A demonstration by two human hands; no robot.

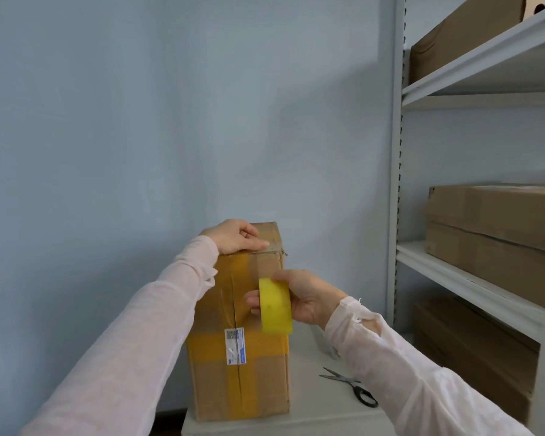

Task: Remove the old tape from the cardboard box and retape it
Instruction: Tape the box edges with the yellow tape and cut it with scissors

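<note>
Left hand [236, 239] lies on the top front edge of the tall brown cardboard box [239, 372], fingers laid fairly flat and pressing down there. Right hand [302, 297], lower and apart from it, grips the yellow roll of packing tape [276, 306], thumb over the rim and fingers on the far side, with the roll held close against the upper front face. The box stands upright on the pale grey table [312, 416], with yellowish tape bands crossing its front and a white label near the middle seam. Black-handled scissors [353, 387] lie on the table to the right, well apart from the box. Beyond them stands a grey metal shelf rack [472, 272].

This looks like the retaping stage, with a strip being drawn down the front. To do it well, the upper hand should pin the tape end firmly so it cannot lift. The roll should travel straight down along the seam, kept taut and close to the cardboard to avoid wrinkles and bubbles. Smooth the strip before reaching for the scissors.
</note>
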